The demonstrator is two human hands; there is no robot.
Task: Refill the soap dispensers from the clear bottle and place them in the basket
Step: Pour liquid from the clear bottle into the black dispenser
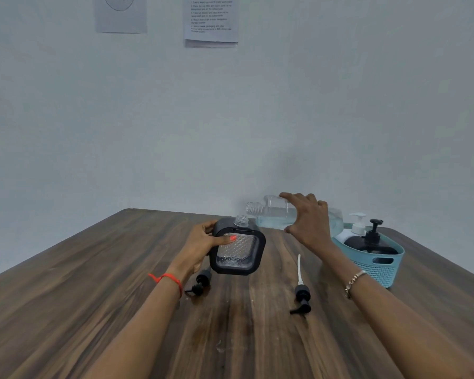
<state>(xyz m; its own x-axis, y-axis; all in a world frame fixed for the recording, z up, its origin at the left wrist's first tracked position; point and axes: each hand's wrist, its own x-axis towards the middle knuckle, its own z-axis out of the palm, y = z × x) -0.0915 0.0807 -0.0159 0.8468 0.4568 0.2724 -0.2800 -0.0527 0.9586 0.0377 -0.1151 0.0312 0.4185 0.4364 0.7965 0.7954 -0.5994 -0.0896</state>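
My left hand (203,246) grips a square soap dispenser (241,253) with a black frame and clear patterned front; its neck is open and it stands tilted on the table. My right hand (308,221) holds the clear bottle (274,212) on its side, its open mouth pointing left just above and to the right of the dispenser's neck. Pale blue liquid lies in the bottle's lower part. A teal basket (381,265) at the right holds a black pump dispenser (371,242) and a white one (356,224).
Two loose black pump heads lie on the wooden table: one (201,283) by my left wrist, one with a white tube (301,292) between my arms. The wall stands just behind the table's far edge. Papers hang on it.
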